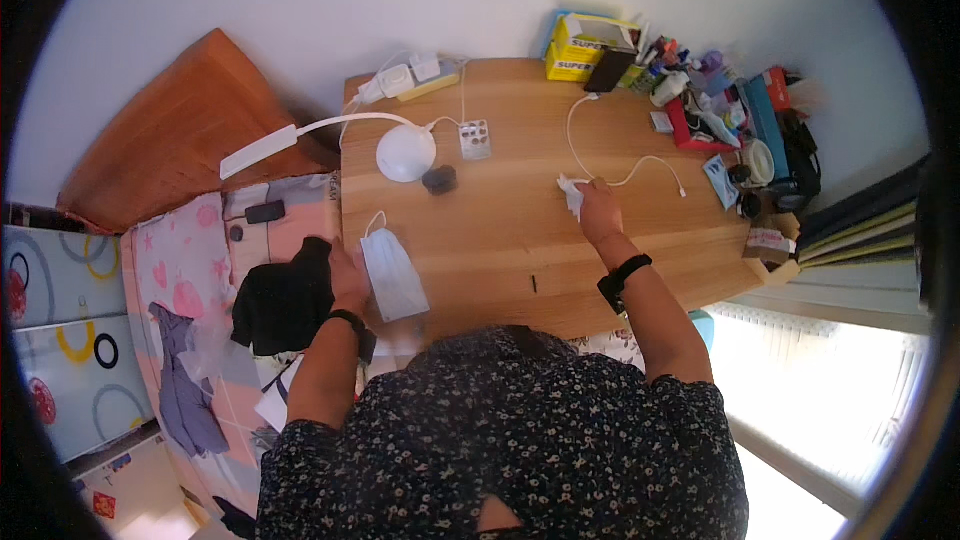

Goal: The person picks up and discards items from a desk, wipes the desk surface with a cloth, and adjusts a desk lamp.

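My right hand (602,213) is over the right half of the wooden desk, its fingers closed on a crumpled white tissue (573,198). A white charging cable (640,166) runs close beside its fingertips. At the desk's left edge, my left hand (348,280) has its fingers stretched out and appears to hold nothing. A pale face mask (396,275) lies flat on the desk just right of that hand. On its other side is a black cloth (285,295) over the bed; whether the fingers touch it is hard to make out.
A white desk lamp (406,153), a dark lump-shaped object (440,179) and a pill blister pack (475,140) stand at the desk's left. Behind them is a power strip (425,82). Yellow boxes (572,62), a red tray (690,132) and bottles crowd the back right. A cardboard box (770,245) sits at the right edge.
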Action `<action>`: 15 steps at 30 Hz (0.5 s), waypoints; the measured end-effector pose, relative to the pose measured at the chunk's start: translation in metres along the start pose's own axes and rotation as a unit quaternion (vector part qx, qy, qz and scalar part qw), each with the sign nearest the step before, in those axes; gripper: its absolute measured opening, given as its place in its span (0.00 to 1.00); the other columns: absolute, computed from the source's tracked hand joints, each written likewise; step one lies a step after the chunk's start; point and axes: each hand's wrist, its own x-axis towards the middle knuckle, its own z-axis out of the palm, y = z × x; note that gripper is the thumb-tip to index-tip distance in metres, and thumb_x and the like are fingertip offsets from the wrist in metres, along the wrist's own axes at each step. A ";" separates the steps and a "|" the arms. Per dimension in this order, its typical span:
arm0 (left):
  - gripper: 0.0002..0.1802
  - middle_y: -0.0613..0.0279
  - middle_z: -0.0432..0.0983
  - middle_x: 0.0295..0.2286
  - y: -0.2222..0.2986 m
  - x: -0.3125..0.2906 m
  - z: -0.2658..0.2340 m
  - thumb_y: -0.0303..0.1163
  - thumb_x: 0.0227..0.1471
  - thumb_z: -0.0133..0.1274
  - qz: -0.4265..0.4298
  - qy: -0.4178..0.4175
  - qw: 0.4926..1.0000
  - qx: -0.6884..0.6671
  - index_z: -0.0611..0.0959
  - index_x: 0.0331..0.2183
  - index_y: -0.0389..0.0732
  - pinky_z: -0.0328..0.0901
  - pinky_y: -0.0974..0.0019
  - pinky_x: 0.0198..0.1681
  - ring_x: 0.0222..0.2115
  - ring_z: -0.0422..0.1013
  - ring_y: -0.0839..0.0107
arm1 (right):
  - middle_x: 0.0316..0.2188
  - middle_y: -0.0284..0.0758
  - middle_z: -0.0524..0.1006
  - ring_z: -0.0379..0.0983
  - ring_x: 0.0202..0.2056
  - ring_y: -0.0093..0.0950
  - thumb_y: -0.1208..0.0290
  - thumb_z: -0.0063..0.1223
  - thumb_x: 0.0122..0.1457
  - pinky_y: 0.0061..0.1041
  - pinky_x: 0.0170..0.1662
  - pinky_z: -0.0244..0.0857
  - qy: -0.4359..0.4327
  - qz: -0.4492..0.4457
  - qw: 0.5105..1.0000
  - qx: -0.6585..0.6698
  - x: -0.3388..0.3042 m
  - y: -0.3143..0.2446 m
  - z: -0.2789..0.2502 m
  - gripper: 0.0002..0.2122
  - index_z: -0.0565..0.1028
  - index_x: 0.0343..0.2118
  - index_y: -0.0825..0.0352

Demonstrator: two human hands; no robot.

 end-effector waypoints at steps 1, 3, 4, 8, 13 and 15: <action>0.34 0.36 0.59 0.50 0.005 -0.001 -0.005 0.42 0.53 0.43 -0.003 -0.002 1.000 0.000 0.56 0.55 0.31 0.53 0.55 0.55 0.51 0.56 0.45 | 0.29 0.44 0.77 0.74 0.28 0.39 0.55 0.43 0.58 0.39 0.33 0.64 0.000 -0.029 0.998 -0.053 0.002 -0.003 -0.002 0.19 0.76 0.35 0.68; 0.34 0.37 0.61 0.49 0.014 -0.003 -0.012 0.43 0.54 0.42 -0.022 -0.048 0.998 0.022 0.55 0.56 0.35 0.57 0.55 0.52 0.50 0.59 0.45 | 0.29 0.43 0.77 0.74 0.29 0.39 0.55 0.43 0.58 0.39 0.33 0.64 -0.058 -0.130 0.989 -0.042 0.003 0.010 0.020 0.18 0.75 0.34 0.68; 0.34 0.37 0.61 0.49 0.016 0.000 -0.014 0.43 0.54 0.42 -0.037 -0.054 0.997 0.031 0.55 0.56 0.35 0.57 0.55 0.52 0.50 0.59 0.45 | 0.29 0.43 0.77 0.73 0.29 0.39 0.55 0.43 0.57 0.39 0.32 0.64 -0.092 -0.187 0.978 -0.035 0.009 0.002 0.025 0.18 0.75 0.34 0.68; 0.34 0.39 0.61 0.49 0.047 -0.004 -0.028 0.45 0.54 0.41 -0.063 -0.086 0.994 0.033 0.57 0.56 0.33 0.57 0.56 0.52 0.49 0.61 0.46 | 0.25 0.41 0.74 0.71 0.29 0.36 0.64 0.47 0.56 0.34 0.32 0.64 -0.291 -0.171 0.935 -0.111 0.031 -0.048 0.019 0.10 0.76 0.30 0.65; 0.36 0.40 0.60 0.51 0.055 0.002 -0.026 0.46 0.54 0.42 -0.091 -0.105 0.989 0.046 0.57 0.55 0.31 0.57 0.57 0.53 0.50 0.61 0.48 | 0.26 0.42 0.75 0.72 0.30 0.36 0.64 0.48 0.53 0.33 0.32 0.65 -0.010 -0.338 0.938 -0.080 0.126 -0.047 0.062 0.09 0.77 0.27 0.64; 0.31 0.45 0.65 0.48 0.035 0.002 -0.012 0.44 0.56 0.40 0.004 -0.040 0.998 0.055 0.60 0.55 0.34 0.60 0.60 0.50 0.47 0.65 0.55 | 0.27 0.41 0.76 0.73 0.29 0.35 0.64 0.49 0.53 0.32 0.33 0.65 0.002 -0.285 0.959 0.006 0.144 -0.039 0.086 0.09 0.78 0.29 0.62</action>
